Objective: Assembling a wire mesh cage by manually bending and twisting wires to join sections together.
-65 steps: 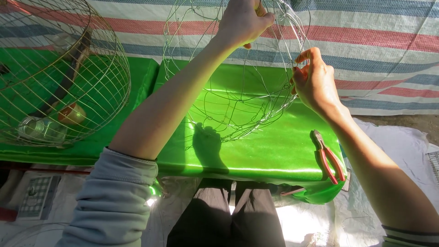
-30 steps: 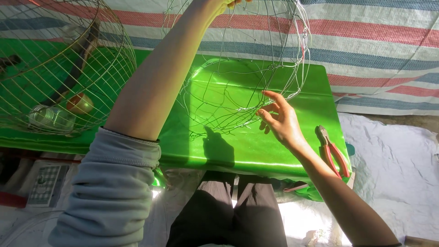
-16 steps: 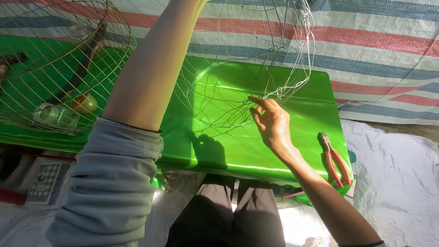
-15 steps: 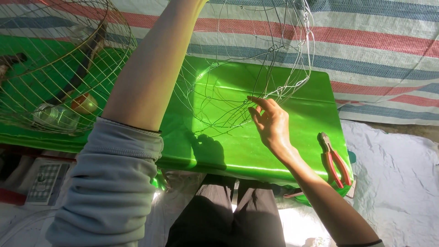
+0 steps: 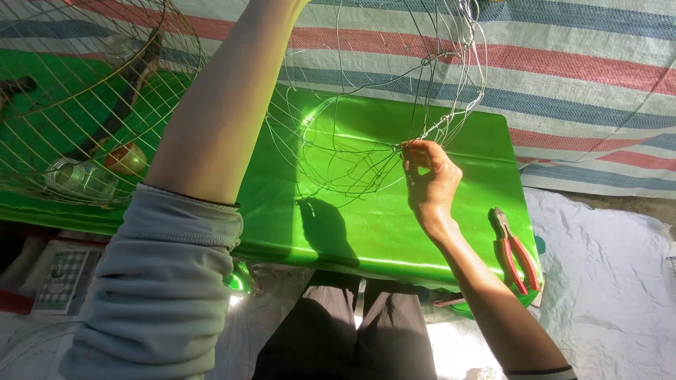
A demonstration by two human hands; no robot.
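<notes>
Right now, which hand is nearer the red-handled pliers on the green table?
Right. The right hand pinches the wire frame just up and left of the red-handled pliers; the left arm reaches up out of view, its hand unseen.

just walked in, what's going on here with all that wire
A person sits at a green table, working on a half-made wire cage. The right hand pinches a wire joint low on its frame; the left arm reaches up to the top, its hand out of view. Red pliers lie unused at the table's right edge. A finished cage stands at left.
</notes>
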